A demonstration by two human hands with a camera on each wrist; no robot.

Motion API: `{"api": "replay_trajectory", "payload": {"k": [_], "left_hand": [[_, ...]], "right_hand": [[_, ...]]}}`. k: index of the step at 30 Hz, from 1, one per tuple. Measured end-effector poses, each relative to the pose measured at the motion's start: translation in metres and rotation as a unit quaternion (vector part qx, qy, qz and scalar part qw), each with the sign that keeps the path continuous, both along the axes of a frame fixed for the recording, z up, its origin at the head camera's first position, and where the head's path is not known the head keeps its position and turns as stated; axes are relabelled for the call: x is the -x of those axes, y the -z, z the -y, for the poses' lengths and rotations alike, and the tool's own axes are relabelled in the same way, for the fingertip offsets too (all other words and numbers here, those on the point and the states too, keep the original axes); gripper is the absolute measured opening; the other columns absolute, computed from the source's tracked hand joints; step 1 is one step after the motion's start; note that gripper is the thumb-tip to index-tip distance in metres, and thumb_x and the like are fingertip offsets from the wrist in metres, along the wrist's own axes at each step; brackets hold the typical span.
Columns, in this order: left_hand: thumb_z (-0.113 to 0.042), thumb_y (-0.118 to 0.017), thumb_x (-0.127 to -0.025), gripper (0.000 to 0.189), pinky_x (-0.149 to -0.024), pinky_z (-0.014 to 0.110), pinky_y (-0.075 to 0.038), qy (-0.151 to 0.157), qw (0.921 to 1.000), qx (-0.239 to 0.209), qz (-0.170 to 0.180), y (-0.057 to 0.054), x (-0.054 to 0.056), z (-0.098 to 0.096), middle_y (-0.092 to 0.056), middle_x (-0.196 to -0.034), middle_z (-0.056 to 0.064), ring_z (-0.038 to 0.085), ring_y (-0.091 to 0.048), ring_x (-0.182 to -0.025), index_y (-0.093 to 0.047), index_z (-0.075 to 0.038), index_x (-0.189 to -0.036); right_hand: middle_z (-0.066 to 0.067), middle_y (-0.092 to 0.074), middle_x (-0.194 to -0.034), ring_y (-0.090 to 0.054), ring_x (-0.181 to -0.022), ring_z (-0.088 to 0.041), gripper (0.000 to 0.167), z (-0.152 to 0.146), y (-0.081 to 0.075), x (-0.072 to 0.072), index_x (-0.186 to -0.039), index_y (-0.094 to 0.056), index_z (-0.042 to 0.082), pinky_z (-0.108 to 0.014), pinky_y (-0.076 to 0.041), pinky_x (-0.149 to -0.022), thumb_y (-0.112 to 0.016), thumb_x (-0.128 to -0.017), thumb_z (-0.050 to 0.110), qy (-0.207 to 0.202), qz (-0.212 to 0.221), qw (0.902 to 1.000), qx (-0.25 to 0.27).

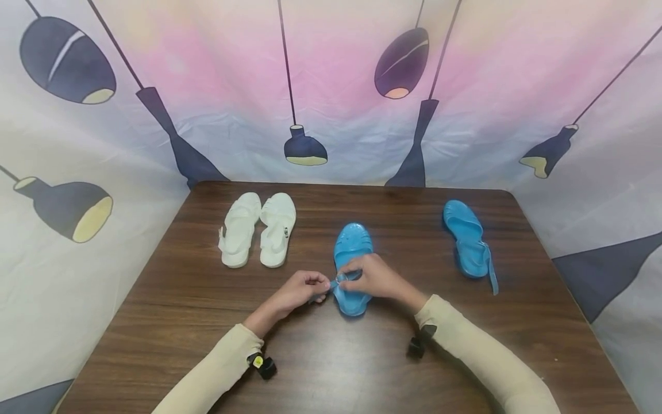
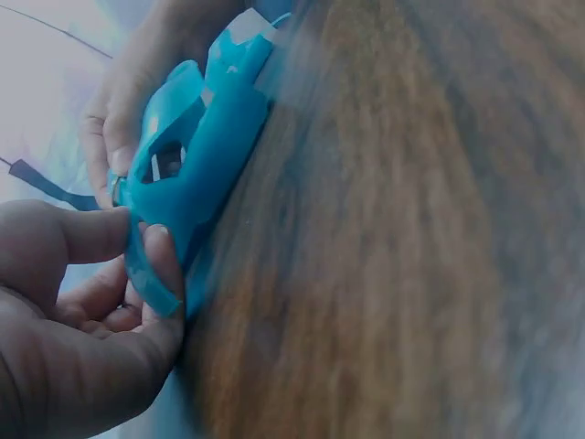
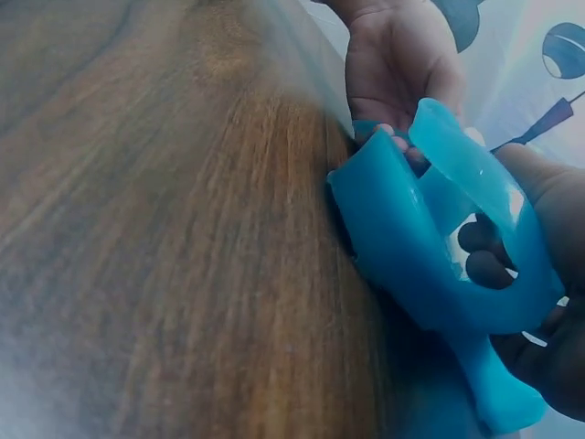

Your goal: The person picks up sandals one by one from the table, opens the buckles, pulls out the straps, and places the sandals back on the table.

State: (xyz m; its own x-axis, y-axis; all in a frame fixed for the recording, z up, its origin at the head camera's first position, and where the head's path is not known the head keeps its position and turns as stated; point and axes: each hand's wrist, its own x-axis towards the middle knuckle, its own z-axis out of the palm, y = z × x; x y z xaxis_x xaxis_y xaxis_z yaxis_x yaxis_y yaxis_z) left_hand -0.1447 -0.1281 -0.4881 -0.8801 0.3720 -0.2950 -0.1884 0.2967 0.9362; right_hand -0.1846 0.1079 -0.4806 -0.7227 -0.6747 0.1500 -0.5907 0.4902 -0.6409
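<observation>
A blue sandal point(image 1: 354, 241) lies on the table at the centre of the head view, toe toward the back. My left hand point(image 1: 302, 287) is at its left side, pinching the loose end of the ankle strap point(image 2: 149, 274) between thumb and fingers. From the right, my right hand point(image 1: 374, 276) reaches over the sandal and pinches the strap by the small buckle point(image 1: 341, 278). In the right wrist view the heel part point(image 3: 393, 229) stands close in front, with the right fingers partly hidden behind it.
A second blue sandal point(image 1: 472, 256) lies at the right on the brown wooden table point(image 1: 207, 322), its strap hanging loose. Two white sandals point(image 1: 238, 230) lie side by side at the back left. A cloth printed with lamps point(image 1: 341, 75) hangs behind the table.
</observation>
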Motion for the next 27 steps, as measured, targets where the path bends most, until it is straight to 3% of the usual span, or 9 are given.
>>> {"api": "replay_trajectory", "payload": {"k": [6, 16, 20, 27], "left_hand": [[-0.015, -0.061, -0.102, 0.021, -0.072, 0.028, -0.052, 0.005, 0.9998, -0.017, 0.0, 0.0, 0.004, -0.006, -0.065, -0.085, 0.004, 0.014, -0.061, -0.077, -0.07, 0.004, -0.104], [-0.021, -0.065, -0.1, 0.018, -0.07, 0.029, -0.05, 0.039, 0.994, 0.085, -0.057, -0.004, 0.002, 0.003, -0.07, -0.09, 0.002, 0.014, -0.06, -0.08, -0.074, -0.005, -0.1], [-0.018, -0.065, -0.1, 0.018, -0.07, 0.029, -0.05, 0.041, 0.9951, 0.076, -0.048, -0.003, 0.002, 0.002, -0.068, -0.089, 0.001, 0.014, -0.059, -0.08, -0.074, -0.003, -0.1], [-0.02, -0.064, -0.101, 0.022, -0.071, 0.028, -0.05, 0.019, 0.9993, 0.028, -0.017, -0.005, 0.007, -0.008, -0.067, -0.089, 0.002, 0.014, -0.059, -0.079, -0.073, -0.001, -0.101]], "right_hand": [[0.002, -0.077, -0.104, -0.07, -0.094, -0.008, 0.025, 0.001, 0.002, -0.002, -0.108, -0.08, 0.012, -0.028, -0.058, -0.081, -0.08, -0.088, 0.027, 0.012, 0.024, 0.9995, 0.015], [-0.002, -0.077, -0.113, -0.071, -0.107, -0.017, 0.031, -0.002, 0.004, -0.003, -0.114, -0.079, 0.011, -0.035, -0.058, -0.09, -0.081, -0.089, 0.029, 0.021, 0.026, 0.9994, 0.009], [-0.001, -0.077, -0.112, -0.071, -0.106, -0.014, 0.031, -0.002, 0.005, -0.003, -0.113, -0.079, 0.011, -0.033, -0.058, -0.09, -0.081, -0.088, 0.029, 0.022, 0.037, 0.999, 0.009], [0.004, -0.077, -0.106, -0.069, -0.092, -0.007, 0.026, -0.002, 0.006, -0.001, -0.109, -0.08, 0.014, -0.029, -0.059, -0.081, -0.081, -0.089, 0.03, 0.026, 0.046, 0.9985, 0.018]]}}
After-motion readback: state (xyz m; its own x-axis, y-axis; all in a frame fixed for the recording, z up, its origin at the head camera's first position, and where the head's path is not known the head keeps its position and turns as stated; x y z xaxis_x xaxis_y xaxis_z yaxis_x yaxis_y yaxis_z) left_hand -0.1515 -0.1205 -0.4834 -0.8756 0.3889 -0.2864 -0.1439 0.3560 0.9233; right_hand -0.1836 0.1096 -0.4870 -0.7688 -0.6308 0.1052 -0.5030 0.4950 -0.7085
